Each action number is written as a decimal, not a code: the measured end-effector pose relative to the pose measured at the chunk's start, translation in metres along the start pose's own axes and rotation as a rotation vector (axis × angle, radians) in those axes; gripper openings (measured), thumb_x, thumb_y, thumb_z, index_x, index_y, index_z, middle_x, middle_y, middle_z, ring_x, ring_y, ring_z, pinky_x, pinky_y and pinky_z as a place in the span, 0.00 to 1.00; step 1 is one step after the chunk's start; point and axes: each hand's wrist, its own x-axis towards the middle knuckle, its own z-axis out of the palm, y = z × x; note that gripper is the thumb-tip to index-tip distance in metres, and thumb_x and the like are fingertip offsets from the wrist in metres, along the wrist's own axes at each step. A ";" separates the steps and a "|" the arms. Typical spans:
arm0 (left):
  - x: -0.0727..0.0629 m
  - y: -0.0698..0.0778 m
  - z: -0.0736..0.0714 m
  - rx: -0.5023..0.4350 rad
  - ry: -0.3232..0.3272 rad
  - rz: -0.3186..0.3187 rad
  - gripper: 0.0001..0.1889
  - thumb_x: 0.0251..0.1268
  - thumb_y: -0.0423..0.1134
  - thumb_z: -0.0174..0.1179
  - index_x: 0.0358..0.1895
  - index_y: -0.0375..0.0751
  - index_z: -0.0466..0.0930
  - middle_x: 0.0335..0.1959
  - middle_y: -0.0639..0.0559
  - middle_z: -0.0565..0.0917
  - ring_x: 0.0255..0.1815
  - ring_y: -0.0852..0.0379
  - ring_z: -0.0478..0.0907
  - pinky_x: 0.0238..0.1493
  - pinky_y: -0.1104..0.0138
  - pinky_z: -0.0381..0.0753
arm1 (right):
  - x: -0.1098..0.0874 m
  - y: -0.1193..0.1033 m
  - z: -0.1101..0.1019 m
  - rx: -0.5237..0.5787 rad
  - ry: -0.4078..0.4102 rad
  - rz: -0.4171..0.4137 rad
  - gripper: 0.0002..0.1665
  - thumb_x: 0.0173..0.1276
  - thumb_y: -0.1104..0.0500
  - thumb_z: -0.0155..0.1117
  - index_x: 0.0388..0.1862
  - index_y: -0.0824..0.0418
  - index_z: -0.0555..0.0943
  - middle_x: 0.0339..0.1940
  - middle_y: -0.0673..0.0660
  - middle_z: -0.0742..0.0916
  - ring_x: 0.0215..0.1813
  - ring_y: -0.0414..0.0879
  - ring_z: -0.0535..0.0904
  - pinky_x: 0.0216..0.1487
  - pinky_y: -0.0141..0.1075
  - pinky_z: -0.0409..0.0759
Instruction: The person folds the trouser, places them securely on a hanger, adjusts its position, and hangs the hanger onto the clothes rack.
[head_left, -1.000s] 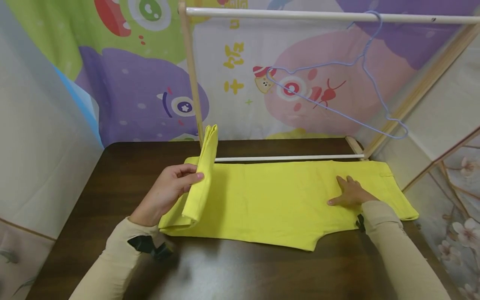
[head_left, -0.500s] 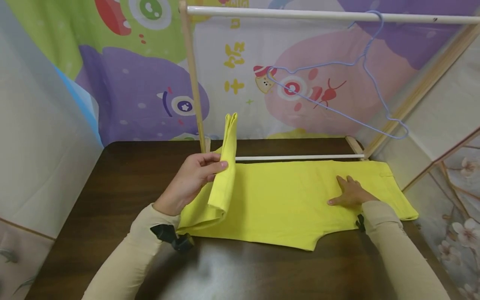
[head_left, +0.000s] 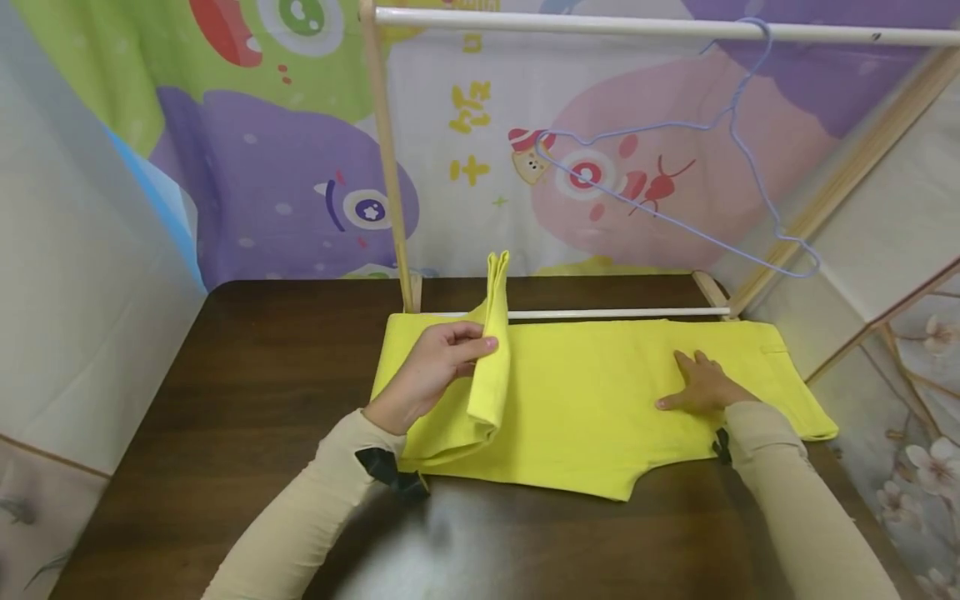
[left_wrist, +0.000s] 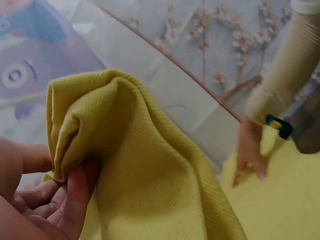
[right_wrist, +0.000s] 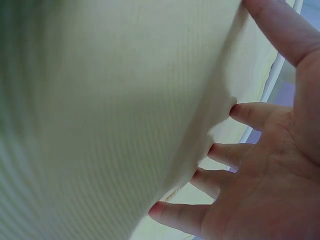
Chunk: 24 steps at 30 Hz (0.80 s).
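Note:
Yellow trousers [head_left: 570,392], folded lengthwise, lie across the dark table with the waist at the right. My left hand [head_left: 438,367] pinches the folded leg end between thumb and fingers, lifting it above the rest of the cloth. In the left wrist view the raised end [left_wrist: 135,150] shows stacked layers curling over the left fingers [left_wrist: 75,200]. My right hand [head_left: 701,383] rests on the trousers near the waist, fingers spread and touching the cloth. The right wrist view shows those fingertips [right_wrist: 220,150] against the fabric.
A wooden-legged rack with a white top rail [head_left: 570,23] stands behind the trousers, its lower bar [head_left: 615,314] close to their far edge. A blue wire hanger [head_left: 675,212] hangs from the rail. Bare table [head_left: 247,375] shows at the left.
My left hand has carried the raised leg end to the right, rising and then lowering somewhat. The left edge of the trousers has shifted right. My right hand has stayed in place.

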 end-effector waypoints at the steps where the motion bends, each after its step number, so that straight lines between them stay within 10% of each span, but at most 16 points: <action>1: 0.002 -0.007 0.001 0.003 -0.002 -0.012 0.11 0.69 0.34 0.58 0.47 0.29 0.77 0.31 0.56 0.80 0.33 0.63 0.78 0.40 0.68 0.81 | 0.000 0.000 0.000 0.002 0.002 0.000 0.73 0.55 0.33 0.70 0.76 0.76 0.41 0.71 0.86 0.43 0.70 0.85 0.38 0.63 0.76 0.49; 9: 0.013 -0.042 0.003 -0.024 0.044 -0.113 0.07 0.68 0.35 0.59 0.42 0.33 0.78 0.30 0.56 0.78 0.31 0.62 0.76 0.38 0.68 0.78 | 0.001 0.002 0.000 -0.009 0.003 -0.002 0.73 0.54 0.32 0.70 0.75 0.77 0.42 0.71 0.86 0.44 0.70 0.85 0.39 0.64 0.75 0.50; 24: 0.034 -0.033 0.006 -0.064 0.048 -0.047 0.14 0.69 0.37 0.58 0.52 0.32 0.78 0.34 0.56 0.79 0.33 0.62 0.78 0.41 0.68 0.79 | -0.001 -0.001 0.001 -0.005 0.007 -0.012 0.72 0.55 0.33 0.70 0.75 0.77 0.42 0.71 0.87 0.44 0.69 0.85 0.39 0.63 0.76 0.49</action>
